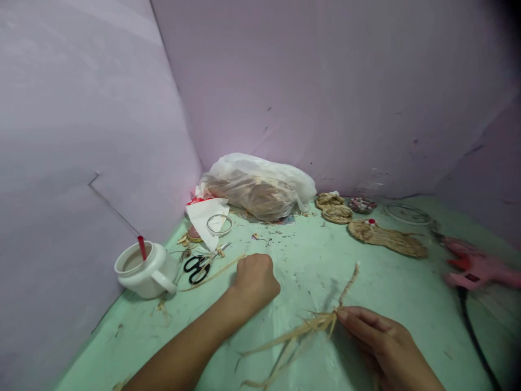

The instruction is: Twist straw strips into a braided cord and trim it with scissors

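My right hand (380, 339) pinches a braid of dried straw (349, 285) between thumb and fingers. The thin plaited end points up and away, while loose strands (301, 331) fan out to the left over the table. My left hand (257, 277) is closed in a fist, back of the hand up, farther forward over the table. A long pale straw strip (222, 271) runs from this fist toward the lower left; the grip on it is hidden behind the knuckles. Black-handled scissors (198, 269) lie left of that hand.
A white pot (142, 271) holding a red-handled wire tool (142, 247) stands at left. At the back is a plastic bag (260, 184). Woven straw soles (386, 239), a bead container (362, 205) and a pink glue gun (476, 266) with a black cord lie right.
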Demonstrator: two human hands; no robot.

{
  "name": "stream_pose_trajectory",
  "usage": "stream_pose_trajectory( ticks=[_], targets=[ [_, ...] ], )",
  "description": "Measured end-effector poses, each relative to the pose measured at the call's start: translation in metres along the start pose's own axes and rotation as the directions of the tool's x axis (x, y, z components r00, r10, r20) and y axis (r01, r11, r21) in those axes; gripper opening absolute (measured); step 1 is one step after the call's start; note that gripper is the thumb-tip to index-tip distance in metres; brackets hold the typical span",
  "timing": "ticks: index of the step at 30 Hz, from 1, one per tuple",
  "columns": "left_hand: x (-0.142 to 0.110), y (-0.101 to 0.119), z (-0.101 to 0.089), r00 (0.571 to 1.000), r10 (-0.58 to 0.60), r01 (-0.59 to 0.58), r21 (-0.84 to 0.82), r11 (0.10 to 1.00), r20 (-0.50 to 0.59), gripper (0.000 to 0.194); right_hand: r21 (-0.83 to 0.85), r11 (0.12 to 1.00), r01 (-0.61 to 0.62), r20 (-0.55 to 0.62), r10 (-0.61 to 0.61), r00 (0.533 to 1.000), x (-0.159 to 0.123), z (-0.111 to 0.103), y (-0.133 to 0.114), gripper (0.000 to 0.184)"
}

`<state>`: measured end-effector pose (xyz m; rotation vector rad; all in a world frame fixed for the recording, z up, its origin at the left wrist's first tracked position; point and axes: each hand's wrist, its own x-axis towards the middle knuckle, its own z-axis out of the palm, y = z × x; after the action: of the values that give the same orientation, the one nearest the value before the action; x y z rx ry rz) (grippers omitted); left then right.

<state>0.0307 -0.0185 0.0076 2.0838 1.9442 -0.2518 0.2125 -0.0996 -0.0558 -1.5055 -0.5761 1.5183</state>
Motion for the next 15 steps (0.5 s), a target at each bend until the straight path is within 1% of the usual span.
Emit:
stream_pose_trajectory(
  ticks=[1, 3, 5, 6, 7, 8, 10, 13, 15],
  targets=[
    [0.000, -0.006, -0.007, 1.000, 0.024, -0.024, 0.012, 1.000, -0.011, 0.029, 0.009, 1.000, -0.008, 0.012, 0.008, 1.000, 0.000, -0.001, 0.000, 0.025],
    [0.000, -0.026, -0.024, 0.997, 0.071, -0.070, 0.043, 0.997, -0.040, 0.022, 0.015, 1.000, -0.014, 0.019, 0.014, 1.000, 0.000, -0.001, 0.000, 0.026],
    [0.003, -0.049, -0.040, 0.993, 0.076, -0.070, 0.063, 0.996, -0.090, 0.019, 0.010, 1.000, -0.007, 0.006, 0.007, 1.000, 0.000, 0.000, 0.000, 0.027],
    [0.006, -0.060, -0.044, 0.989, 0.052, -0.044, 0.059, 0.997, -0.138, 0.018, 0.006, 1.000, -0.003, -0.005, 0.003, 1.000, 0.000, 0.000, 0.000, 0.027],
    [0.009, -0.068, -0.046, 0.990, 0.032, -0.027, 0.044, 0.999, -0.137, 0.017, 0.006, 1.000, 0.000, -0.012, 0.000, 1.000, -0.001, 0.001, 0.000, 0.027],
    [0.013, -0.074, -0.045, 0.992, 0.031, -0.027, 0.035, 0.999, -0.123, 0.017, 0.008, 1.000, 0.003, -0.019, -0.002, 1.000, -0.001, 0.001, 0.000, 0.027],
    [0.021, -0.078, -0.037, 0.996, 0.018, -0.016, 0.026, 1.000, -0.087, 0.015, 0.001, 1.000, 0.007, -0.028, -0.007, 1.000, -0.001, 0.001, 0.000, 0.028],
    [0.028, -0.072, -0.021, 0.996, -0.025, 0.030, 0.053, 0.998, -0.085, 0.016, -0.017, 1.000, 0.018, -0.022, -0.019, 1.000, 0.000, 0.001, 0.001, 0.027],
    [0.031, -0.067, -0.014, 0.994, -0.048, 0.056, 0.077, 0.995, -0.098, 0.019, -0.012, 0.999, 0.029, -0.016, -0.029, 0.999, 0.000, 0.002, 0.001, 0.026]
  ],
)
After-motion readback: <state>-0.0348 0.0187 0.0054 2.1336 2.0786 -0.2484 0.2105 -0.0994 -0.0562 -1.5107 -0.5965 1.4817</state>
